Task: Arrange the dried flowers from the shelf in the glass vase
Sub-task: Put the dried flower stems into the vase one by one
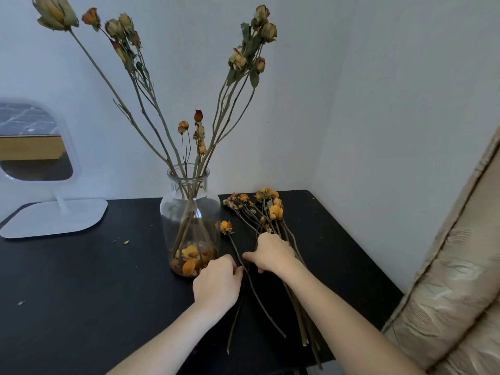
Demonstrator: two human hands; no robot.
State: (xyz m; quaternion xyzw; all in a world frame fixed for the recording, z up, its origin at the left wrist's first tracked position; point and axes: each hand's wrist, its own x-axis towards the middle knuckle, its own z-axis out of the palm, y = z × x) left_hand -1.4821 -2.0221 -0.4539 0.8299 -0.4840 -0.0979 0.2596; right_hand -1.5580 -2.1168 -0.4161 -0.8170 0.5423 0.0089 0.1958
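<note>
A clear glass vase (189, 209) stands on the black table (81, 288), holding several tall dried flowers (238, 60) and loose orange petals at its bottom. To its right a bundle of dried orange flowers (270, 207) lies flat on the table, stems pointing toward me. One single flower (226, 227) lies apart, closest to the vase. My left hand (216, 282) pinches the stem of that flower just in front of the vase. My right hand (273, 253) rests palm down on the bundle's stems, fingers curled around some of them.
A white standing mirror (35, 158) sits at the back left of the table. A beige cushioned piece of furniture (460, 280) rises at the right. Walls close the corner behind. Small petal scraps (125, 242) lie on the tabletop.
</note>
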